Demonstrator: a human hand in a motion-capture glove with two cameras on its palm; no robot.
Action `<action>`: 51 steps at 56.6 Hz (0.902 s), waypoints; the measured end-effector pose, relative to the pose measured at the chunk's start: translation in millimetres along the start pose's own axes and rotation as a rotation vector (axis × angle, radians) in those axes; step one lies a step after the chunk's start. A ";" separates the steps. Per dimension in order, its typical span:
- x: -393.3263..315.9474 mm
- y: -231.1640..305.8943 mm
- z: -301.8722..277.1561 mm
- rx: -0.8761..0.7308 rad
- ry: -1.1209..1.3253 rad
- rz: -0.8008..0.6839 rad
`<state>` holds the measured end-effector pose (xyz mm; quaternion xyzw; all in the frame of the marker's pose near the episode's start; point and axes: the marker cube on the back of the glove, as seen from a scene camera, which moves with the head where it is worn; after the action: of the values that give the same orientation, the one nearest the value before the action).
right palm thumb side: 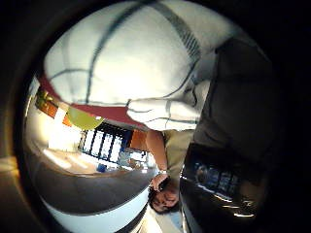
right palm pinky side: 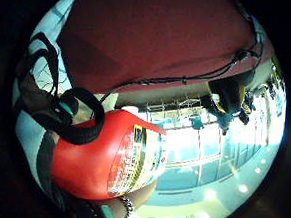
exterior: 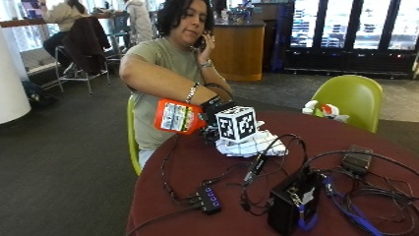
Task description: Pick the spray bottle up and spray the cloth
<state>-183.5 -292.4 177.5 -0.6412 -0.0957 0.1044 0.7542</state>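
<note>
On a round dark red surface point(exterior: 196, 162), a white checked cloth point(exterior: 252, 145) lies bunched near the person's edge, and just above it the gloved right hand point(exterior: 213, 109) grips a red spray bottle point(exterior: 175, 116), tipped sideways.

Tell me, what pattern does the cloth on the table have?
The cloth is white with thin dark lines crossing in a grid check, clearest in the thumb side palm view.

Red spray bottle point(exterior: 175, 117) tipped sideways — above white cloth point(exterior: 252, 143).
</note>
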 end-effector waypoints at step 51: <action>-241.8 145.0 -50.3 1.074 -0.609 -1.475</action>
<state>-406.6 -385.2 23.8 0.0658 -0.6062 -0.2043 0.7658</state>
